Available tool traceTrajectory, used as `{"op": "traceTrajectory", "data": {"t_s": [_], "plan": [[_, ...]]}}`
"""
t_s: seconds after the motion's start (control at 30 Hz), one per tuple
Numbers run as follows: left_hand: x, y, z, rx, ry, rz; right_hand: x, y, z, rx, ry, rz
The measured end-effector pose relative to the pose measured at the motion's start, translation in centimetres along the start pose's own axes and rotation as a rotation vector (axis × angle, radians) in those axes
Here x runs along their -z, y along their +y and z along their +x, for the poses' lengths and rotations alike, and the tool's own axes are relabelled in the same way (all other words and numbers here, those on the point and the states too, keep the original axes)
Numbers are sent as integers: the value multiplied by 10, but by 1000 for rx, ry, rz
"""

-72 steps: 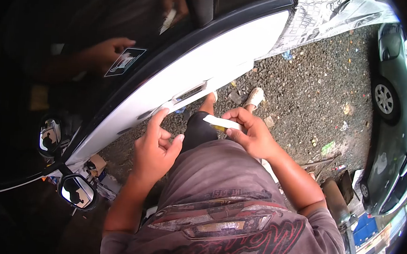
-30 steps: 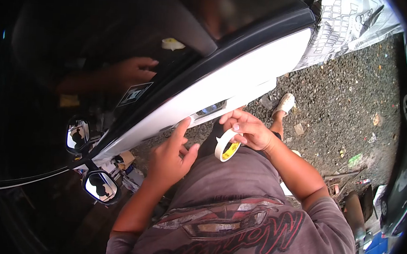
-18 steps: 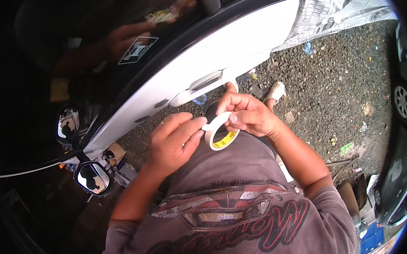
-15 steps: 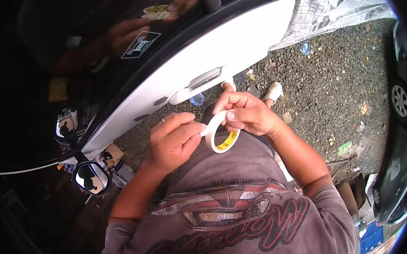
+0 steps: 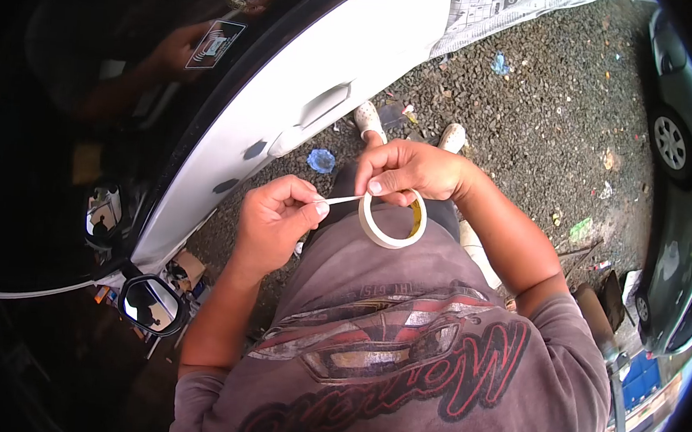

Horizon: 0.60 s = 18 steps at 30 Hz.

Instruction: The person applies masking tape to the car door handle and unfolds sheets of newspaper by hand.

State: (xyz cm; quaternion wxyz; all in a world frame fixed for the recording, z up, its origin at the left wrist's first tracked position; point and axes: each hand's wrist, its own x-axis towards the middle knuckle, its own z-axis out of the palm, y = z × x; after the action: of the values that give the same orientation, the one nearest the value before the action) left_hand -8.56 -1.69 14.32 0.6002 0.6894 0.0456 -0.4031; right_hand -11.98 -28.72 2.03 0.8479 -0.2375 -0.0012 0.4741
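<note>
A roll of cream masking tape with a yellow inner core hangs in front of my belly. At its upper edge, my right hand pinches it between thumb and fingers. From the roll a short narrow strip of tape stretches left to my left hand. My left thumb and forefinger are closed on the strip's free end. Both hands are beside a white car door, apart from it.
The door handle is just beyond my hands, and a side mirror sits at lower left. Printed paper covers part of the car at the top. A dark car stands right on gravel strewn with litter.
My left hand has moved left, away from the roll, and a strip of tape now spans the gap. The roll has turned in my right hand.
</note>
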Motion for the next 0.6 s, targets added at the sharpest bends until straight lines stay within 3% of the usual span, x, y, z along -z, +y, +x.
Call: {"op": "traceTrajectory", "data": {"t_s": [0.23,0.33,0.5,0.57,0.6], "plan": [[-4,10,-15,-167,-49,73,-21,-21,-15,-46,71,-232],[-10,14,-28,-146,-55,132,-47,-35,-24,113,79,-737],[-12,11,-40,-137,-30,124,-68,-27,-26,256,209,-941],[-13,7,-42,-215,13,147,-81,-30,-26,392,305,-1307],[-14,6,-44,-218,14,142,-90,-32,-28,332,339,-1336]]}}
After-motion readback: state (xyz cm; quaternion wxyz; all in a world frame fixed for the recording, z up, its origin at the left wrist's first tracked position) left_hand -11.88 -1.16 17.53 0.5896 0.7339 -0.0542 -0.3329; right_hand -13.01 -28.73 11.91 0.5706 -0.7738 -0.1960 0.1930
